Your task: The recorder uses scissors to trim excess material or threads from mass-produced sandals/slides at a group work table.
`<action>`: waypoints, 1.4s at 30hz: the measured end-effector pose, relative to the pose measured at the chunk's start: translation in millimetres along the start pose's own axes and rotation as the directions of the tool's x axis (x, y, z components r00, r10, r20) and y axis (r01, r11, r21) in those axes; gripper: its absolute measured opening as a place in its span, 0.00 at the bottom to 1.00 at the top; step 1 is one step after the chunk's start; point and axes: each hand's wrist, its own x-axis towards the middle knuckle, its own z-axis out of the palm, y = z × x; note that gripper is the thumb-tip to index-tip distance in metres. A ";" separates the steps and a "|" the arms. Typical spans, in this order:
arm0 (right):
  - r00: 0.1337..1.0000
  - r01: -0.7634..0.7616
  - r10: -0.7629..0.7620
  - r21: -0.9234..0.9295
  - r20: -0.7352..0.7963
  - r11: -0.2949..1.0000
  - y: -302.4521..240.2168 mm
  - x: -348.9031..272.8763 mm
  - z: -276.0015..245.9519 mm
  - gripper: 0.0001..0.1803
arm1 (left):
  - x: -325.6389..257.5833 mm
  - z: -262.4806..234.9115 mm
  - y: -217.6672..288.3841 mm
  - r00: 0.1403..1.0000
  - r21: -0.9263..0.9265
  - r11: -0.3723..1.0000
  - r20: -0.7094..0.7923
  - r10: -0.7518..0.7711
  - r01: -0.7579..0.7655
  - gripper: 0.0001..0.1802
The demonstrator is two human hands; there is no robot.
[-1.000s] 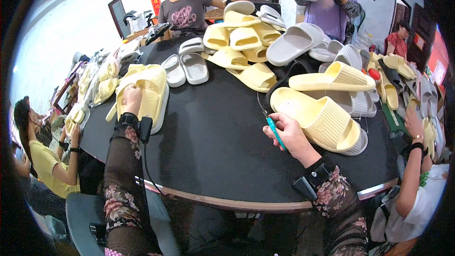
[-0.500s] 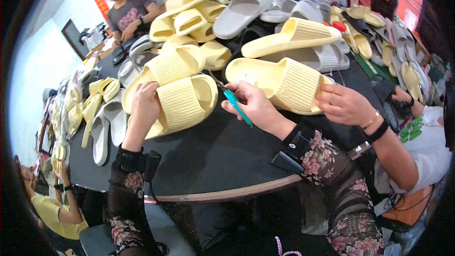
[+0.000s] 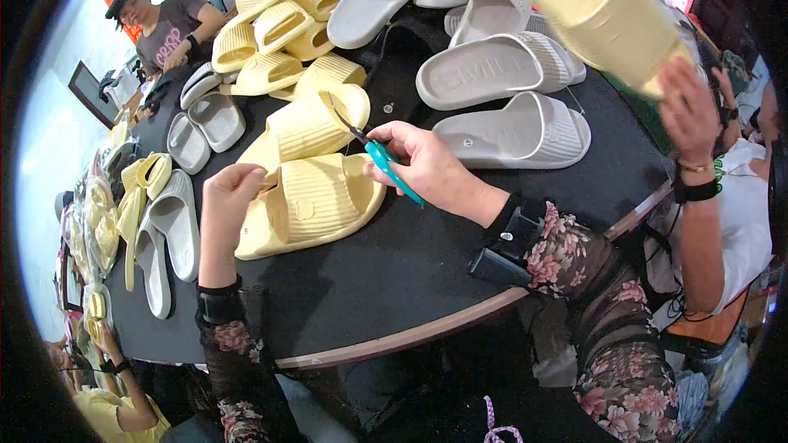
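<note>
Two pale yellow slide sandals (image 3: 316, 197) lie side by side on the black round table (image 3: 394, 279) in front of me. My left hand (image 3: 232, 193) grips the near sandal at its left edge. My right hand (image 3: 423, 166) holds small scissors with teal handles (image 3: 386, 166), their blades pointing at the far yellow sandal (image 3: 308, 125).
Grey slide sandals (image 3: 517, 131) lie right of my hands, more yellow and grey ones are piled at the back (image 3: 279, 41) and along the left edge (image 3: 156, 221). A person on the right lifts a yellow sandal (image 3: 599, 12). Another person sits at the far left (image 3: 160, 20).
The view has drawn closer to the yellow pair. My right hand with the scissors has moved onto the sandals, and the person on the right has lifted a yellow sandal.
</note>
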 end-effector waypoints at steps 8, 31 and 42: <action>0.998 -0.068 0.068 -0.055 -0.009 0.996 -1.2 0.6 0.1 0.19 | -0.3 -13.1 -3.7 0.976 -0.826 0.530 0.216 -0.014 0.190 0.10; 0.997 -0.071 0.070 -0.071 -0.011 0.995 -1.2 -0.2 0.6 0.24 | -4.4 24.4 -14.4 0.945 0.304 0.921 -0.142 0.296 -0.243 0.11; 0.998 0.059 -0.058 -0.446 0.015 0.893 12.3 2.2 -5.4 0.25 | -17.3 26.8 16.3 0.820 0.529 0.713 -0.053 0.570 -0.461 0.11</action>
